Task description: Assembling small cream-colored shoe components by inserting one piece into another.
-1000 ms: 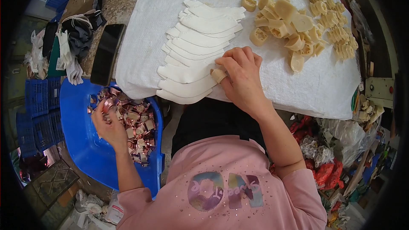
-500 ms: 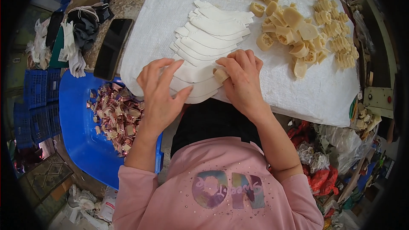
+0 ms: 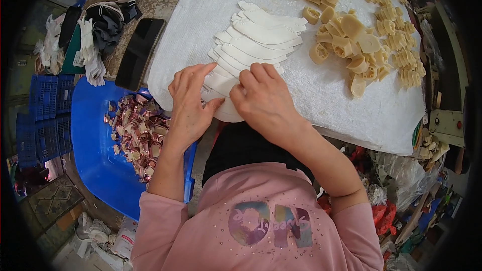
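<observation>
Curved white strips (image 3: 253, 45) lie overlapped in a fanned row on the white woven cover (image 3: 170, 50). At the row's near end, my left hand (image 3: 191, 100) rests with thumb and forefinger apart, their tips touching the nearest strips. My right hand (image 3: 266, 98) is closed, fingers curled down over the same near strips. The beige plastic piece it held half a second ago is hidden under the fingers now. To the right of the strips is a heap of similar beige plastic pieces (image 3: 354, 35), hollow and ring-like.
More beige pieces (image 3: 401, 60) stand in rows at the far right. A dark phone (image 3: 139, 52) lies left of the cover. Below it, a blue plastic tub (image 3: 98, 143) holds shiny pink-and-beige pieces (image 3: 138, 133). Gloves (image 3: 90, 50) and dark cloth hang at the far left.
My right hand has moved left, closer to my left hand, and its knuckles now cover the beige piece. My left hand has stayed nearly in place on the near strips.
</observation>
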